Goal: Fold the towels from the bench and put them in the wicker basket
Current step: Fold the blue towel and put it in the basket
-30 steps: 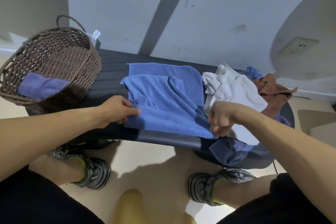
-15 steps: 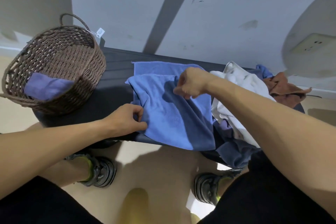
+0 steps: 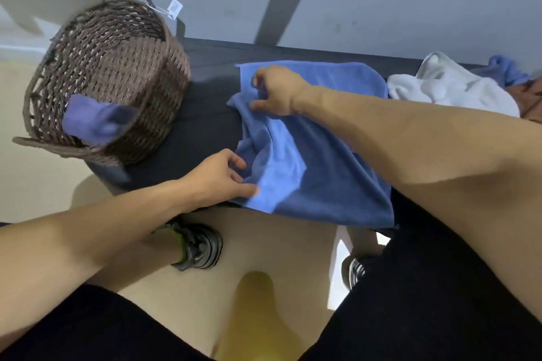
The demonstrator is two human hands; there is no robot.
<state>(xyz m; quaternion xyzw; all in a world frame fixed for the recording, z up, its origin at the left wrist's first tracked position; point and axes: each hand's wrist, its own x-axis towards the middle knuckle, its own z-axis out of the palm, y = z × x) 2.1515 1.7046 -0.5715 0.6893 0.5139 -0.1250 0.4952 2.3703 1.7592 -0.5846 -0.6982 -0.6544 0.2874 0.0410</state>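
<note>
I am folding the blue towel (image 3: 316, 155) on the bench (image 3: 199, 126), working its left side; my right hand (image 3: 278, 91) reaches across to the far left part and grasps a bunched fold between thumb and curled fingers, so that I can carry that edge over and line it up; my left hand (image 3: 223, 176) is at the near left corner, its fingers curled into the cloth and pinching it, I think, though the blur there makes the grip hard to read; it anchors that corner so the towel does not slide off the near edge, where part of it already hangs down; the towel lies in the middle of the bench, creased along its left side and flatter to the right; the basket (image 3: 117, 47) stands on the left end of the bench, well within reach, tilted toward me, with one folded bluish towel (image 3: 96, 123) already against its near wall; to the far right a white towel (image 3: 451, 88) sits in a heap with bits of blue and brown cloth behind it, waiting their turn; so the job is early on, with this fold unfinished and several towels left.
</note>
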